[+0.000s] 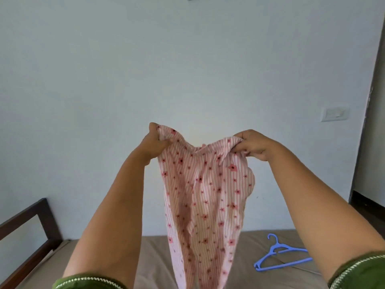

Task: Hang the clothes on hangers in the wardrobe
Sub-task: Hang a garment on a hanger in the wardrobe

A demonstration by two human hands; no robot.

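A pink striped garment with red flowers (pixel 205 205) hangs in the air in front of me, above the bed. My left hand (pixel 155 142) grips its top left corner, fingers curled into the cloth. My right hand (pixel 253 147) pinches the top right edge. The cloth sags between the two hands and drops down past the bottom of the view. A blue plastic hanger (pixel 279 255) lies flat on the bed to the lower right, apart from both hands. No wardrobe is in view.
The bed (pixel 256 238) has a beige sheet and runs up to a pale wall. Its dark wooden frame (pixel 25 230) rises at the left. A light switch (pixel 335 114) sits on the wall at the right, beside a dark doorway edge (pixel 373 113).
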